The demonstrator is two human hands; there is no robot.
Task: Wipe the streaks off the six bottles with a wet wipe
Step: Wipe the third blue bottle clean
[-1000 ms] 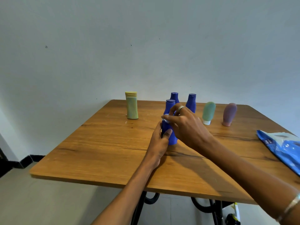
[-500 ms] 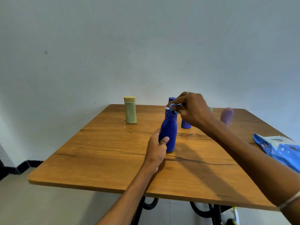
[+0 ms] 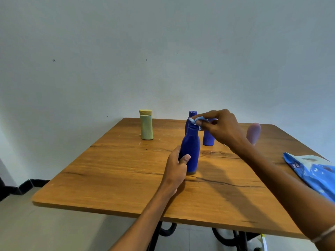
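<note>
Pale blue wet wipe [image 3: 196, 121] is pinched in the right hand [image 3: 223, 128] fingers on the cap of an upright blue bottle [image 3: 190, 148], whose base the left hand [image 3: 176, 171] grips mid-table [image 3: 112, 171], with other bottles behind.

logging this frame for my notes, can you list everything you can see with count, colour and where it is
blue bottles: 3; one near held at table centre, one behind it, one behind the right hand
yellow-green bottle: 1, back left of table
purple bottle: 1, back right, partly hidden by the wrist
wet wipe: 1, pale blue, at the near bottle's cap
wipe packet: 1, blue and white, right edge
table: 1, brown wood
left hand: grips near bottle's lower body
right hand: pinches the wipe
</note>
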